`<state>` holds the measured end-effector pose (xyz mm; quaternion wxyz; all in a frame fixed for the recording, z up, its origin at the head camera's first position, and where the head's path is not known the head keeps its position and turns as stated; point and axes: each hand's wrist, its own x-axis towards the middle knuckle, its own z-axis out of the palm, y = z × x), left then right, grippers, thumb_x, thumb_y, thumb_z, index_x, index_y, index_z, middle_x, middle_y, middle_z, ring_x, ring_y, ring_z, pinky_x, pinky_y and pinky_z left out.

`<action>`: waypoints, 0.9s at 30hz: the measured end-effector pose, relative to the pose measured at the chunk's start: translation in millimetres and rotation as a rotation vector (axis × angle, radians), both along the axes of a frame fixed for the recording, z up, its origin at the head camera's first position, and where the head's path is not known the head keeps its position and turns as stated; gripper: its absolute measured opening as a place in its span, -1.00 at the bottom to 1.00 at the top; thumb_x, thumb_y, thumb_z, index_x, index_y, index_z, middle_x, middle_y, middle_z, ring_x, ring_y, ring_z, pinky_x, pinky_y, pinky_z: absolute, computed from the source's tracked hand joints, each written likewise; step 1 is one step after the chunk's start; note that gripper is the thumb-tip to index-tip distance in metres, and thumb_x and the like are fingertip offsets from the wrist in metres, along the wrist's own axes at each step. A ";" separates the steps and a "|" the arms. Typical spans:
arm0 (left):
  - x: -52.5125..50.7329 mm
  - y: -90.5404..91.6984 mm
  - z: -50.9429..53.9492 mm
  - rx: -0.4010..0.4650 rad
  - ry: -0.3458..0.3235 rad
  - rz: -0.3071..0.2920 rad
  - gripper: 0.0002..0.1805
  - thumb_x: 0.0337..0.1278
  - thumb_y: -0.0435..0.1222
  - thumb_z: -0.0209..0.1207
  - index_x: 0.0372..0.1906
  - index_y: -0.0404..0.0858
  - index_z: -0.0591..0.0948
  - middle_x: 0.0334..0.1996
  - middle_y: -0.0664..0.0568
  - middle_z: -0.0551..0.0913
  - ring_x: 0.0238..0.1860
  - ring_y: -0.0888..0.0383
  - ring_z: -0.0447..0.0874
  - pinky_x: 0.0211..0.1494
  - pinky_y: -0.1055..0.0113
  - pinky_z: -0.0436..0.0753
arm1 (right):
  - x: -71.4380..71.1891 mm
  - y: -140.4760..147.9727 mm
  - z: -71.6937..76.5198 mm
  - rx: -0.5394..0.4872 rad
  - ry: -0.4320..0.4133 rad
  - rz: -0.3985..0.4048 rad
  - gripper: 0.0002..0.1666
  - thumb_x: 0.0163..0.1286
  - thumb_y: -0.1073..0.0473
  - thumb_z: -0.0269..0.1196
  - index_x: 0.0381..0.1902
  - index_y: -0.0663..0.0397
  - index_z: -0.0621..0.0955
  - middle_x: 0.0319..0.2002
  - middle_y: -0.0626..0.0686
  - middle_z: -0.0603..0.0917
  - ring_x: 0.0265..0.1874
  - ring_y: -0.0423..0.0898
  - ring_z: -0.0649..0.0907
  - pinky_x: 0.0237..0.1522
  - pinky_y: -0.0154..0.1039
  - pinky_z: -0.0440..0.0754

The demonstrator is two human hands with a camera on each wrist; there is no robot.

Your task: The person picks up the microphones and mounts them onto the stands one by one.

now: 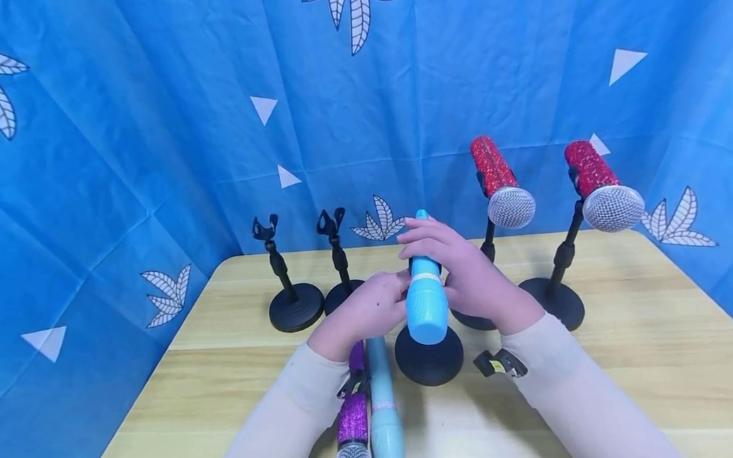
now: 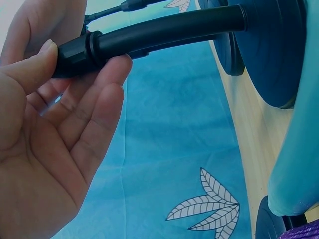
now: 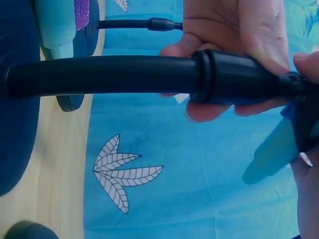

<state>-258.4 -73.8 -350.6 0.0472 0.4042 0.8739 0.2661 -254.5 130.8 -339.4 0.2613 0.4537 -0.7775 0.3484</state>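
A light-blue microphone [image 1: 427, 310] sits in the clip of a black desk stand [image 1: 429, 356], its head tilted down toward me. My left hand [image 1: 375, 305] grips the stand's upper collar [image 2: 77, 57] just below the clip, thumb on one side and fingers on the other. My right hand [image 1: 471, 271] holds the microphone from the right, its fingers lying across the handle. In the right wrist view the stand's pole [image 3: 114, 74] runs to the clip, and that hand is mostly cut off by the frame's edge. Part of the clip is hidden by the hands.
Two stands with red glitter microphones [image 1: 496, 170] [image 1: 592, 170] stand at the right. Two bare stands [image 1: 295, 306] [image 1: 338, 259] are at the back left. A second blue microphone [image 1: 384, 412] and a purple glitter microphone [image 1: 353, 418] lie near my left forearm. A blue curtain [image 1: 346, 117] hangs behind.
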 end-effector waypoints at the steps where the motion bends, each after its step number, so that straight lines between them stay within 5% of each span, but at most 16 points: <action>1: 0.1 0.0 -0.2 0.001 0.003 0.000 -0.85 0.48 -0.25 0.14 -0.01 -0.21 0.58 -0.30 0.12 0.66 -0.28 0.20 0.59 -0.16 0.32 0.54 | 2.0 1.4 0.9 0.021 -0.009 -0.012 -0.37 0.05 0.28 0.58 0.11 0.04 0.63 0.28 0.07 0.55 0.45 0.11 0.34 0.43 0.17 0.21; 9: -0.1 0.7 -1.0 0.019 -0.009 0.010 -0.84 0.49 -0.21 0.13 0.00 -0.18 0.57 -0.30 0.16 0.63 -0.29 0.21 0.57 -0.17 0.32 0.55 | 21.8 22.0 11.4 0.163 -0.063 -0.128 -0.26 0.23 0.24 0.46 0.37 -0.01 0.51 0.45 0.00 0.37 0.50 0.03 0.24 0.28 0.16 0.45; 19: 2.2 -2.6 -3.2 0.019 -0.060 0.046 -0.92 0.47 -0.20 0.13 -0.09 -0.10 0.57 -0.40 0.17 0.60 -0.31 0.19 0.55 -0.18 0.27 0.54 | 41.8 52.3 2.7 0.241 -0.216 -0.215 -0.35 0.35 0.14 0.39 0.38 -0.02 0.49 0.26 -0.02 0.58 0.19 -0.01 0.60 0.12 0.06 0.61; 24: 1.8 -0.6 -2.9 0.021 -0.040 0.046 -0.86 0.46 -0.18 0.16 -0.03 -0.12 0.59 -0.32 0.17 0.64 -0.28 0.22 0.57 -0.14 0.29 0.56 | 44.2 58.4 -9.1 0.419 -0.219 -0.172 -0.60 0.42 0.07 0.33 0.18 -0.07 0.65 0.14 -0.11 0.66 0.13 -0.09 0.65 0.10 -0.02 0.63; 27: 3.0 -0.9 -3.0 0.018 -0.042 0.049 -0.86 0.46 -0.20 0.16 -0.02 -0.14 0.59 -0.32 0.15 0.64 -0.28 0.20 0.57 -0.15 0.28 0.56 | 48.7 55.2 -20.4 0.556 -0.322 -0.113 -0.61 0.43 0.00 0.31 0.19 -0.12 0.67 0.18 -0.15 0.64 0.17 -0.13 0.62 0.14 -0.06 0.60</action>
